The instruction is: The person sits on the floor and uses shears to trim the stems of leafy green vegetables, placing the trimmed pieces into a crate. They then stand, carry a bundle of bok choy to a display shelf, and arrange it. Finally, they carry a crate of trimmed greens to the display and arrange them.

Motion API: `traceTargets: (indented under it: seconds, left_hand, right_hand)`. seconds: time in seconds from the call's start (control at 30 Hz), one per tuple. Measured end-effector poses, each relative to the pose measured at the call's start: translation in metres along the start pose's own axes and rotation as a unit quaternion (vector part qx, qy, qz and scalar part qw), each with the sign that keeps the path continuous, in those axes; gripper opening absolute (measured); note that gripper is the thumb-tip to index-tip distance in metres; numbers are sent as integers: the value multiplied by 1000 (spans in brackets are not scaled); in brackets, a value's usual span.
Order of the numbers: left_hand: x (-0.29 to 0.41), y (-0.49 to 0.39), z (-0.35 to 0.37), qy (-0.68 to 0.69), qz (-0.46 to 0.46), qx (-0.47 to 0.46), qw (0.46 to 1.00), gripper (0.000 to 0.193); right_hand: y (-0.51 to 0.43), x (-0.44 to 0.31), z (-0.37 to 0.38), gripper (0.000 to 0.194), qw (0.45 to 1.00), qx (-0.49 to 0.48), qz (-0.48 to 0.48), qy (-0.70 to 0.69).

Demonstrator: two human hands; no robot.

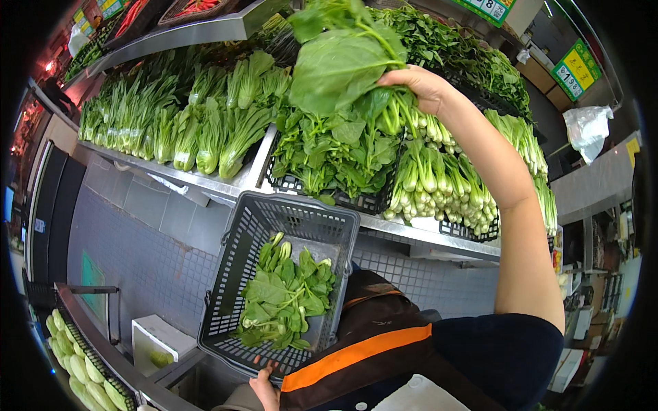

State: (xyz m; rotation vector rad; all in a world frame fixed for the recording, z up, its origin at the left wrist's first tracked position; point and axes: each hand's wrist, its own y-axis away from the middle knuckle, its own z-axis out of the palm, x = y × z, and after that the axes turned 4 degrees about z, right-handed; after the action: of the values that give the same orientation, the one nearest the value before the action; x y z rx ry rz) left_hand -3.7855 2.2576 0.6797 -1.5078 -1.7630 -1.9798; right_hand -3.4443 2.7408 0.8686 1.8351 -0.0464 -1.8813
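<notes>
My right hand (424, 88), arm stretched out over the vegetable display, grips the stems of a large leafy green (339, 69). Its broad leaves hang above a black crate of loose leafy greens (334, 149). Bundled bok choy with pale stems (432, 180) lies just below that hand. At the bottom, my left hand (264, 388) holds the near rim of a dark grey plastic shopping basket (226, 287). Several loose leafy greens (285, 298) rest in the basket, which leans between my body and the display's metal edge.
Taped bunches of leafy vegetables (205, 133) line the stand at left, below a metal shelf (205, 33). A rack of pale green gourds (85, 375) stands at lower left, beside a white box (157, 336). A plastic bag (587, 131) hangs at right near a price sign (576, 69).
</notes>
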Motion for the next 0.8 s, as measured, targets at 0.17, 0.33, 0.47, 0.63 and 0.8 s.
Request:
traceTargets:
  seconds: [0.17, 0.33, 0.47, 0.63, 0.8]
  left_hand:
    - [-9, -18, -4, -13, -10, 15, 1000, 49]
    - [11, -2, 20, -30, -21, 13, 999, 51]
    - [3, -4, 6, -26, -9, 0, 1000, 52]
    - [-12, -5, -13, 101, 9, -90, 991, 56]
    - [-9, -4, -4, 100, 7, -42, 994, 51]
  right_hand:
    - [-41, 69, -30, 58, 965, 225, 128, 47]
    - [-85, 213, -91, 95, 924, 205, 321, 19]
    - [-92, 189, -81, 100, 932, 181, 314, 1]
    - [-17, 108, -24, 90, 936, 154, 254, 191]
    - [21, 153, 77, 60, 887, 5, -145, 438]
